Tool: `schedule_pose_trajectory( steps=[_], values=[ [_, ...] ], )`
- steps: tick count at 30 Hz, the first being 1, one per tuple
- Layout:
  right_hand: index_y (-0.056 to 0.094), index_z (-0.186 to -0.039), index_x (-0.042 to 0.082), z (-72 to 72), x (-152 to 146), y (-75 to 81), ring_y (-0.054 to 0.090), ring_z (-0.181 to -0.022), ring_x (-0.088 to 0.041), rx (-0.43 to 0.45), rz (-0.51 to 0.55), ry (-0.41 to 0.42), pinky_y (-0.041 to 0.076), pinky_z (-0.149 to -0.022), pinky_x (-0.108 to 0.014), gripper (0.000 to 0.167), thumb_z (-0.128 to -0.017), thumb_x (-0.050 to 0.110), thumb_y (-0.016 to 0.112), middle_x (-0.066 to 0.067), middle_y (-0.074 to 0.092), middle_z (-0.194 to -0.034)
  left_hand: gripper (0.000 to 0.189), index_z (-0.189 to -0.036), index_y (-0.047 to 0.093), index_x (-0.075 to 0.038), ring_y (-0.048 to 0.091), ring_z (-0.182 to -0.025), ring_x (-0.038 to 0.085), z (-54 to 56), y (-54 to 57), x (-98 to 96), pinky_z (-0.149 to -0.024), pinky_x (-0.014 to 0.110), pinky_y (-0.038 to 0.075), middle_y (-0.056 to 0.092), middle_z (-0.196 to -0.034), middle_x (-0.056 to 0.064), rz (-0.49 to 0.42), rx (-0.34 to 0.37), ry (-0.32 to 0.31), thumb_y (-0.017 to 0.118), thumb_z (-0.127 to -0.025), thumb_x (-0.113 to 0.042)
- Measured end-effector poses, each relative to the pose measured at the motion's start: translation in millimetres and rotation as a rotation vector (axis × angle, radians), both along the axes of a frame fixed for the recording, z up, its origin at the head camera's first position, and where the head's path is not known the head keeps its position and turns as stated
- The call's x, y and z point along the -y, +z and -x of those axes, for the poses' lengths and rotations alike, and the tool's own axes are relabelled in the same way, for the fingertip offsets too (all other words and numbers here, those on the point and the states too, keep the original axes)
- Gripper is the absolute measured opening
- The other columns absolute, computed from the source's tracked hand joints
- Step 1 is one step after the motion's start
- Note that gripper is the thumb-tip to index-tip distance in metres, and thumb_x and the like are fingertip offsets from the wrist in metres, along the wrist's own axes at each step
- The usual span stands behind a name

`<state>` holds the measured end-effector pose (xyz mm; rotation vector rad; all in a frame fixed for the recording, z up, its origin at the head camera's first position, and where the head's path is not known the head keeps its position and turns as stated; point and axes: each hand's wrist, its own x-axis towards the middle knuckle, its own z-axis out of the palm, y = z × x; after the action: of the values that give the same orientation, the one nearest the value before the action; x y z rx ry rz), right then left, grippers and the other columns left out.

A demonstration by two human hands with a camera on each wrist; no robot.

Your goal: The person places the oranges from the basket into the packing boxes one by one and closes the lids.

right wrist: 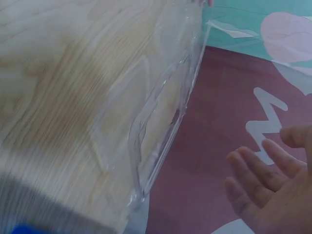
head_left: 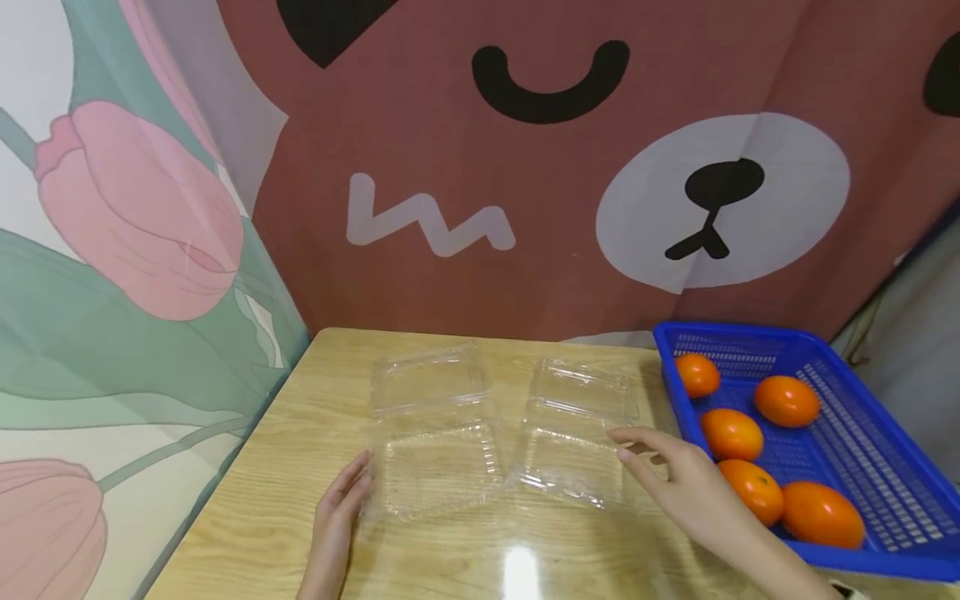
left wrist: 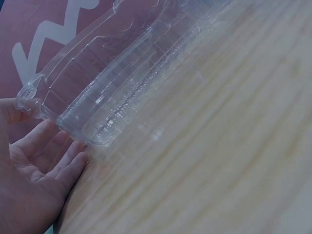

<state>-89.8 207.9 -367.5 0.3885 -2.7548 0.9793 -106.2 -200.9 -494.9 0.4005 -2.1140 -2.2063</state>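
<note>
Two clear plastic clamshell boxes lie with their lids folded back on the wooden table. At the left box (head_left: pixel 491 457), my left hand (head_left: pixel 341 510) rests against the left side. The left wrist view shows its thumb by the corner tab of the box (left wrist: pixel 105 100) and its nearly straight fingers touching the side wall. My right hand (head_left: pixel 690 487) hovers by the right edge of the other box (head_left: pixel 562 486), with thumb and fingers spread. Seen from the right wrist, this hand (right wrist: pixel 273 183) holds nothing, its fingers loosely bent and apart from the plastic.
On the right, a blue plastic basket (head_left: pixel 750 331) holds several orange round fruits (head_left: pixel 787 401), close beside my right forearm. The wooden table (head_left: pixel 300 442) meets a printed cloth (head_left: pixel 450 292) with a bear face at its back edge. A tulip-patterned cloth (head_left: pixel 150 367) hangs along the left.
</note>
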Motion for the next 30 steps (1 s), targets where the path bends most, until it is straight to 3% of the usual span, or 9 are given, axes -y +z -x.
schedule_pose_trajectory(
  steps=[9, 16, 22, 30],
  values=[
    [0.070, -0.114, 0.020, -4.3, -28, 10.4, 0.059, -0.076, -0.005, -0.003, 0.019, -0.028, 0.049, -0.056, -0.024, 0.018, -0.098, 0.016, 0.064, 0.007, 0.070, -0.098, 0.053, -0.150, 0.042, -0.005, 0.047, -0.122, -0.002, -2.5, -1.3, 1.7, -0.095, 0.008, 0.037, 0.037, -0.156, 0.009, -0.002, -0.003, -0.015, 0.055, -0.103, -0.028],
    [0.070, -0.115, 0.023, 0.8, -64, 16.7, 0.065, -0.087, -0.012, 0.088, -0.068, -0.077, 0.053, -0.069, -0.026, 0.018, -0.101, 0.027, 0.060, 0.002, 0.071, -0.107, 0.053, -0.149, 0.043, -0.004, 0.049, -0.121, -0.002, -1.9, -1.5, -0.4, -0.095, 0.008, 0.038, 0.038, -0.155, 0.010, -0.007, -0.006, -0.003, 0.055, -0.103, -0.027],
    [0.069, -0.118, 0.009, 9.6, -99, 14.5, 0.067, -0.086, -0.009, 0.215, -0.028, -0.094, 0.054, -0.070, -0.023, 0.028, -0.103, 0.028, 0.055, -0.006, 0.072, -0.106, 0.054, -0.148, 0.043, -0.004, 0.050, -0.120, -0.003, -0.5, -0.5, -1.7, -0.094, 0.008, 0.038, 0.039, -0.155, 0.010, -0.008, -0.002, 0.002, 0.056, -0.102, -0.028],
    [0.069, -0.114, 0.003, 18.9, -135, 3.3, 0.063, -0.100, -0.044, 0.248, -0.205, -0.099, 0.052, -0.076, -0.059, 0.031, -0.102, 0.029, 0.056, -0.016, 0.070, -0.107, 0.055, -0.149, 0.042, -0.005, 0.048, -0.121, -0.003, 1.4, -1.8, -1.1, -0.094, 0.007, 0.038, 0.037, -0.155, 0.008, -0.003, 0.011, -0.003, 0.056, -0.102, -0.030]
  ],
)
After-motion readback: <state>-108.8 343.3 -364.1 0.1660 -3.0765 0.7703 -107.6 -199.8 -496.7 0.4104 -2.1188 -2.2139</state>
